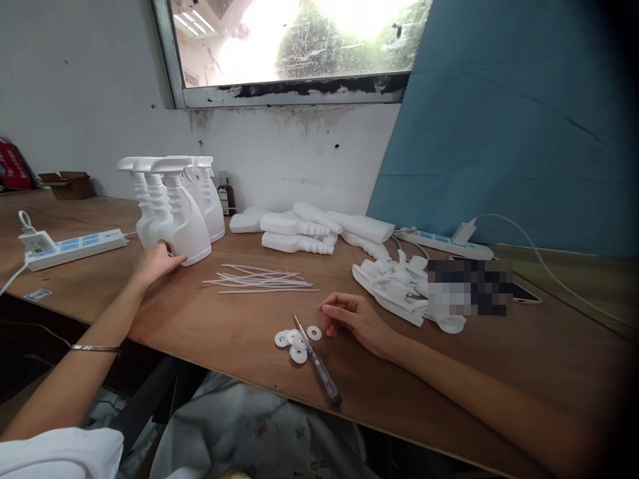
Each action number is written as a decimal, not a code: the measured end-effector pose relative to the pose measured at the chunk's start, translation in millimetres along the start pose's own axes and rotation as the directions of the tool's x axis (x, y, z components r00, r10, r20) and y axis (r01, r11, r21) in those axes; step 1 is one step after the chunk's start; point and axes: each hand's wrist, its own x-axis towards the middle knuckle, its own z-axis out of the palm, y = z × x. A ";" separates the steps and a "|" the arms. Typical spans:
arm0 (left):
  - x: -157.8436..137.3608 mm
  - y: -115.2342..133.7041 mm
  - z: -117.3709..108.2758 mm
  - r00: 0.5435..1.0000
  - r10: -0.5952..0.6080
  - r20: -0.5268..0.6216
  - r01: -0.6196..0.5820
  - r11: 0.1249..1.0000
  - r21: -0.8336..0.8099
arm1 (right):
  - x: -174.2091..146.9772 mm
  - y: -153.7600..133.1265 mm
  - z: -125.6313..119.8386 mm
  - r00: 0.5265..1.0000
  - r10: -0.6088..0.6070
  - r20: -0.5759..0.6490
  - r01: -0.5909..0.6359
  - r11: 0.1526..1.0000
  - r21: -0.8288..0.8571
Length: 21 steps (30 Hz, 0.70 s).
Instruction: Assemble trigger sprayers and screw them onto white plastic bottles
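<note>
Several white spray bottles with trigger heads stand upright in a cluster at the left. My left hand is at the foot of the front bottle, thumb along its base and the other fingers partly hidden. On the table's near side, my right hand rests loosely curled, fingers a little apart, with nothing seen in it. Just left of it lie several white ring washers and a screwdriver with a clear handle. Thin white tubes are spread in a loose bunch between my hands.
Bottle bodies without heads lie piled by the wall. Loose trigger heads are heaped at the right, beside a phone. Power strips stand at the left and the right. A small dark bottle is behind.
</note>
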 end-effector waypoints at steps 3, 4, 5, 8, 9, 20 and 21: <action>-2.2 4.9 -2.0 0.991 -0.132 0.036 0.127 0.985 0.119 | -0.1 0.3 0.1 1.000 0.003 -0.001 -0.003 1.000 0.001; -3.3 6.9 -3.2 0.992 -0.121 0.033 0.116 0.985 0.124 | -0.3 0.3 0.1 1.000 0.005 0.000 -0.005 1.000 0.001; -4.8 8.6 -4.5 0.994 -0.107 0.023 0.103 0.986 0.132 | -0.5 0.2 0.1 1.000 0.007 0.001 -0.007 1.000 0.001; -12.5 12.6 -9.3 0.996 -0.089 0.006 0.086 0.975 0.205 | -0.6 0.4 -0.4 1.000 0.009 -0.001 -0.009 1.000 -0.002; -16.8 14.4 -11.7 0.996 -0.084 -0.001 0.082 0.969 0.233 | -0.3 0.8 -0.8 1.000 0.008 -0.002 -0.008 1.000 -0.003; -157.9 181.0 -92.8 0.178 0.967 -0.183 -0.951 0.217 0.221 | -1.0 1.3 -0.2 1.000 -0.016 0.003 0.016 0.998 -0.063; -175.8 196.6 -93.0 0.035 0.982 -0.187 -0.978 0.072 0.197 | -1.7 1.2 0.0 1.000 -0.021 -0.005 0.020 0.997 -0.080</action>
